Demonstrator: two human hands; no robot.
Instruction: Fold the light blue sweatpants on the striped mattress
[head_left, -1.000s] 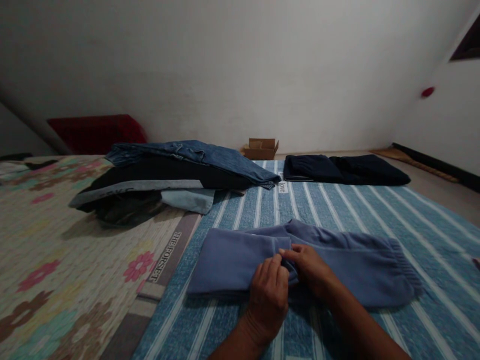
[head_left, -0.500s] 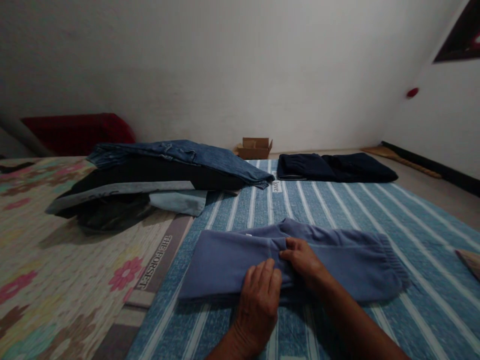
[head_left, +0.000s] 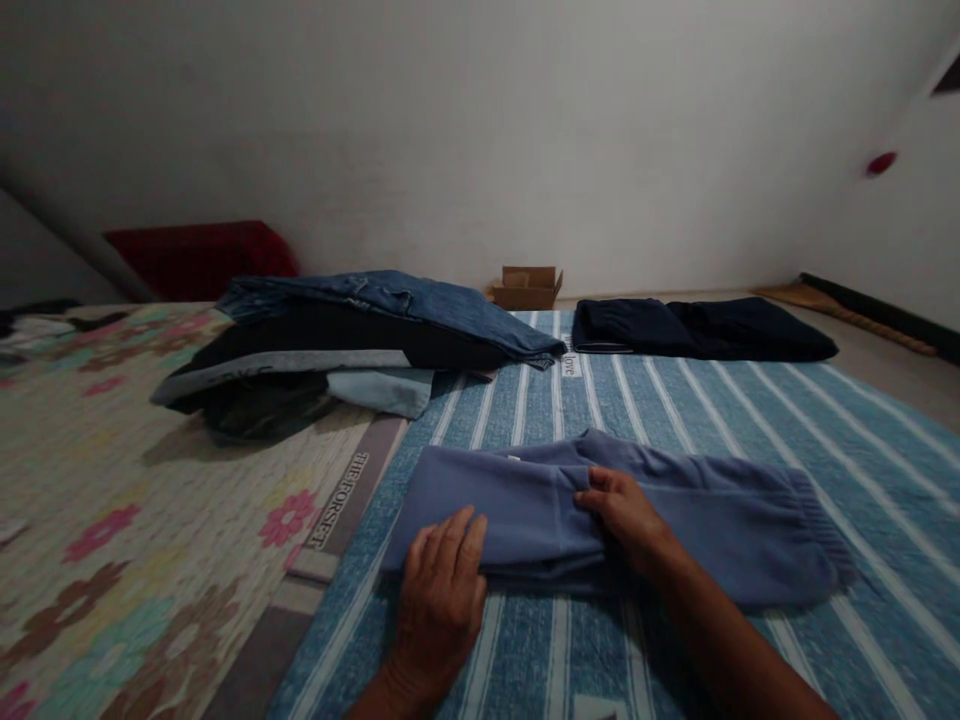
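Blue-purple sweatpants (head_left: 510, 505) lie folded over on the blue striped sheet, their ribbed cuff pointing right. The left part is doubled back on itself, and a small white tag shows at its upper edge. My left hand (head_left: 442, 580) rests on the near edge of the folded part, its fingers extended and lying on the cloth. With thumb and fingers, my right hand (head_left: 622, 510) pinches the end of the folded flap near the middle of the pants. The underside of my right hand is hidden.
A pile of clothes with blue jeans (head_left: 397, 295) on top lies back left, over the floral bedcover (head_left: 187, 540). Folded dark navy pants (head_left: 705, 330) lie at the back right of the striped sheet (head_left: 510, 650). Behind stands a small cardboard box (head_left: 527, 290) by the wall.
My left hand has slid left along the sweatpants, away from my right hand, and its fingers have straightened. My right hand keeps its pinch at the flap. The view has turned slightly left.
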